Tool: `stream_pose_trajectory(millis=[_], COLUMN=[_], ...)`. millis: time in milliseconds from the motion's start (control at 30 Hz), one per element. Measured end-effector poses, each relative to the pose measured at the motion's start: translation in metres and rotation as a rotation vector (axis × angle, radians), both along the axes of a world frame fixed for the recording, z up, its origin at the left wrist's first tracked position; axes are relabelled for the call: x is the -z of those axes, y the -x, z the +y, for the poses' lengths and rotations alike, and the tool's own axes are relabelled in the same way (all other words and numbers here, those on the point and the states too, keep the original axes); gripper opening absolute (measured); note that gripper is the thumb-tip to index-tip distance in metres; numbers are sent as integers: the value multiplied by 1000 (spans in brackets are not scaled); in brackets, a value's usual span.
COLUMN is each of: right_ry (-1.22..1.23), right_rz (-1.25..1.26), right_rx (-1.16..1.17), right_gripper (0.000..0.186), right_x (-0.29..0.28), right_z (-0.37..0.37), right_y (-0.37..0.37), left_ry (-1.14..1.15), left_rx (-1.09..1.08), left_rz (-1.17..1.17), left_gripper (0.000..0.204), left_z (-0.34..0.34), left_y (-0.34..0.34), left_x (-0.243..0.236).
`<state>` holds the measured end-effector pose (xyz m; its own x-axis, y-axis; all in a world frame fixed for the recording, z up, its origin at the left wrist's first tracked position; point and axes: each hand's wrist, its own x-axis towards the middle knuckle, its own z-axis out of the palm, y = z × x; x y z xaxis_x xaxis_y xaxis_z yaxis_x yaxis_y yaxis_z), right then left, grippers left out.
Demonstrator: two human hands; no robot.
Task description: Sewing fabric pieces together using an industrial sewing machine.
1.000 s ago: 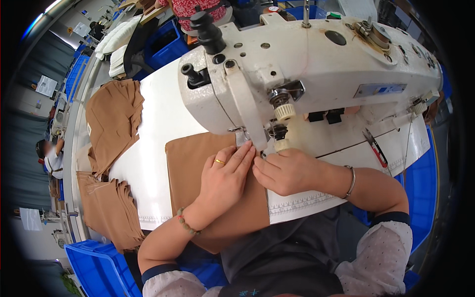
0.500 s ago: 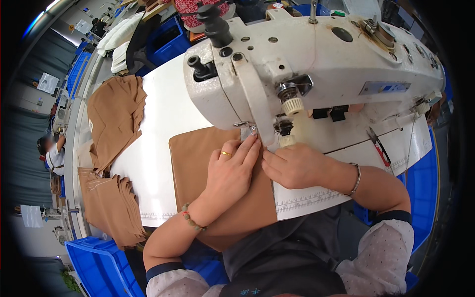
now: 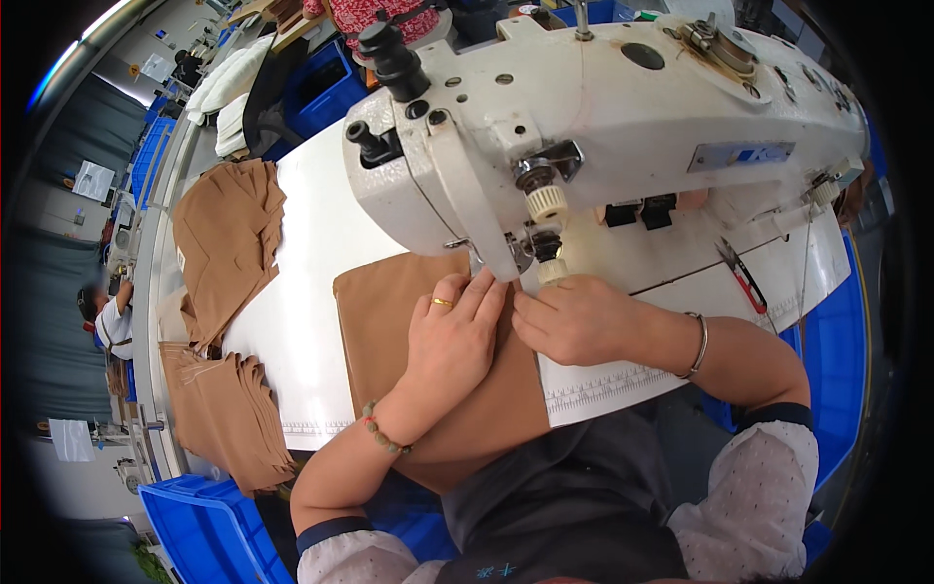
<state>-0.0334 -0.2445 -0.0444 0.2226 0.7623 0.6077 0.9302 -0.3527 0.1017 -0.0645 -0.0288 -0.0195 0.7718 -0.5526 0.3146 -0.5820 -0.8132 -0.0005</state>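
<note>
My left hand point(image 3: 452, 336) lies on a brown fabric panel point(image 3: 375, 321), fingers stretched toward the needle area of the white sewing machine point(image 3: 608, 107), their tips close under its head. My right hand point(image 3: 564, 321) is curled closed at the panel's right edge beside the presser area, seemingly pinching the fabric. What is right under the machine head and at the right fingertips is mostly hidden. Red-handled snips point(image 3: 747, 282) lie on the white table point(image 3: 306, 214) to the right of my right hand.
Two stacks of brown cut pieces point(image 3: 219, 243) point(image 3: 219, 414) sit at the left. Blue bins point(image 3: 204, 526) stand lower left, behind and at the right. A co-worker in red point(image 3: 384, 24) is at the back, another person point(image 3: 112, 321) at far left. White padded pieces point(image 3: 229, 83) lie back left.
My view has shifted slightly, moving the machine in the picture. Both hands keep nearly the same pose on the brown panel, with only slight movement at the fingers.
</note>
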Motion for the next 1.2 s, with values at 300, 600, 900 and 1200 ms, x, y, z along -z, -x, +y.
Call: stream_pose_trajectory(millis=[300, 600, 900, 1200], right_ry=[114, -315, -437, -356], right_rz=[212, 601, 650, 333], right_rx=[-35, -91, -90, -98], right_gripper=[34, 33, 31, 22], right_x=[-20, 20, 18, 4], right_z=[4, 3, 2, -9], right_y=[73, 179, 190, 185], left_ry=[46, 474, 283, 232], left_rx=[-19, 96, 79, 136], left_rz=[81, 298, -131, -200], left_gripper=[50, 66, 13, 14], left_z=[3, 2, 18, 23], left_y=[29, 172, 193, 192], left_x=[-6, 16, 32, 20])
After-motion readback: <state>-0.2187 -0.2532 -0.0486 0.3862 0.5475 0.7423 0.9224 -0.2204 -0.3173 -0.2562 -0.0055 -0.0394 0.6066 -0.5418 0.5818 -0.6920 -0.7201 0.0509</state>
